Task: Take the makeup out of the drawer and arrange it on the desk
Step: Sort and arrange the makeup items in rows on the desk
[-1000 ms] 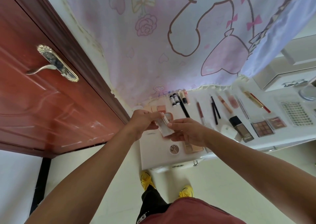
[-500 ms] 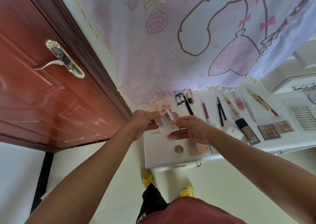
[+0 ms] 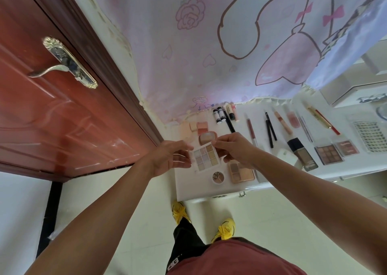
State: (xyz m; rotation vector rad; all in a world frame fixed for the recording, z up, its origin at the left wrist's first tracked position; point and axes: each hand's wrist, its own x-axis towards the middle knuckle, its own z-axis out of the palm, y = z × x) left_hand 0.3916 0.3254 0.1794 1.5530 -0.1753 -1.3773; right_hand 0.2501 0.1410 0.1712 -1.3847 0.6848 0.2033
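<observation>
head view: the left hand [image 3: 167, 157] and right hand [image 3: 234, 149] each pinched an edge of a pale nine-pan eyeshadow palette [image 3: 206, 157], face up over the left end of the white desk [image 3: 188, 191]. couldn't tell if it touched the top. a round compact [image 3: 218, 177] and peach palette [image 3: 241, 172] lay just beside it.

You are in a home, at a dressing corner. A reddish wooden door [image 3: 52, 117] with a brass lever handle [image 3: 69, 65] stands beside a pink cartoon-print curtain [image 3: 209, 44] of hearts, roses and bows. Below the curtain, a white counter [image 3: 192, 188] carries rows of makeup: lip pencils [image 3: 251, 130], eyeshadow palettes [image 3: 328, 154] and a foundation bottle [image 3: 301, 153]. The floor [image 3: 129, 201] is pale tile.
</observation>
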